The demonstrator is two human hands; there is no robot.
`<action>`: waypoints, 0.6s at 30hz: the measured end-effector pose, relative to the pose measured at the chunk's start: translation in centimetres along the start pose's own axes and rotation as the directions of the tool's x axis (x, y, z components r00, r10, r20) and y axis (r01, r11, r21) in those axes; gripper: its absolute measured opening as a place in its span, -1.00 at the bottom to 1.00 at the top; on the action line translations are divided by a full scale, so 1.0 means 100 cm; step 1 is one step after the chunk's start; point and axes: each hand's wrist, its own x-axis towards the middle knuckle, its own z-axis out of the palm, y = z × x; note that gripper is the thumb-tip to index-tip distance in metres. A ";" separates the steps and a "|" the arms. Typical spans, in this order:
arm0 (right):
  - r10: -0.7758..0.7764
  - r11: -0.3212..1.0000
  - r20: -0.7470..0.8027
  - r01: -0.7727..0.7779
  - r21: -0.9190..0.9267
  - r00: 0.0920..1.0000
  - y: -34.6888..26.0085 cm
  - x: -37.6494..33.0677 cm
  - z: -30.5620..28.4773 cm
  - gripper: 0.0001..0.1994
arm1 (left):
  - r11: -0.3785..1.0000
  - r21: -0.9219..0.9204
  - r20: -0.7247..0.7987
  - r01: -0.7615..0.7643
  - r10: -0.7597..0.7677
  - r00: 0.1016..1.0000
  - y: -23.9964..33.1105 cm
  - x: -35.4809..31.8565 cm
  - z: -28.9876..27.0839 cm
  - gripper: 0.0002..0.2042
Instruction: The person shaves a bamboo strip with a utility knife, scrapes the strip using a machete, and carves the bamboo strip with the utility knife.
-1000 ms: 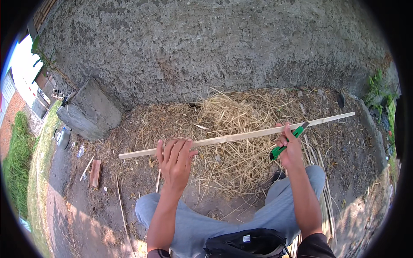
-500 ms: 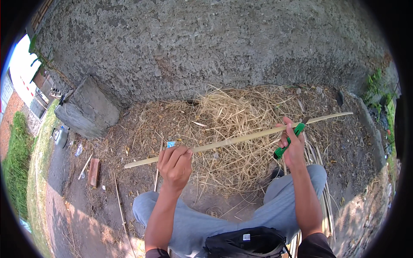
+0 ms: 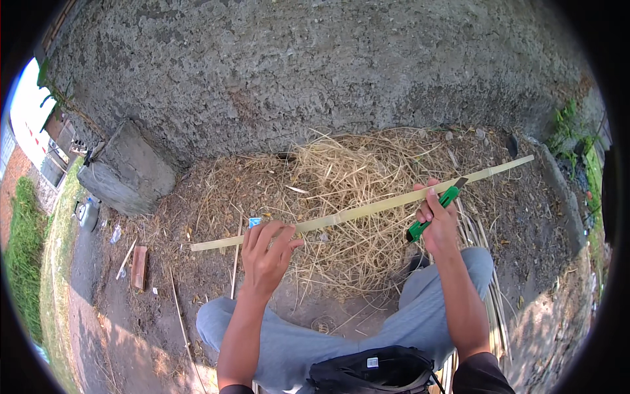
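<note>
A long pale bamboo strip (image 3: 387,205) slants across in front of me, its right end higher and farther away. My left hand (image 3: 264,260) is curled loosely over it near its left end, the thumb standing off below the strip. My right hand (image 3: 438,226) holds a green utility knife (image 3: 433,215) against the palm, its dark blade pointing up and to the right. The fingers of that same hand also support the strip, which passes behind the knife. A node shows on the strip between my hands.
A heap of bamboo shavings (image 3: 357,177) lies before my legs, against a rough grey wall (image 3: 315,72). At left are a concrete block (image 3: 128,169), a kettle (image 3: 86,214) and a reddish brick (image 3: 140,267). More strips (image 3: 493,308) lie by my right leg. A black bag (image 3: 374,371) rests at my lap.
The strip has turned to show its broader face, and its right end has risen. My left hand has loosened, with the thumb moving out. The knife is still in my right hand.
</note>
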 end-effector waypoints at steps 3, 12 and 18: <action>0.033 0.999 -0.003 -0.033 0.032 0.999 0.002 -0.001 0.000 -0.80 | 0.996 0.049 -0.066 -0.069 0.072 0.995 -0.001 0.000 0.004 -0.74; 0.100 0.991 0.015 -0.101 0.083 0.995 0.008 -0.004 0.001 -0.77 | 0.994 -0.105 -0.142 0.027 -0.042 0.989 -0.009 -0.003 0.006 -0.87; 0.125 0.990 0.057 -0.129 0.061 0.990 0.012 -0.012 0.009 -0.77 | 0.991 -0.074 -0.097 0.115 -0.122 0.988 -0.011 -0.005 0.004 -0.73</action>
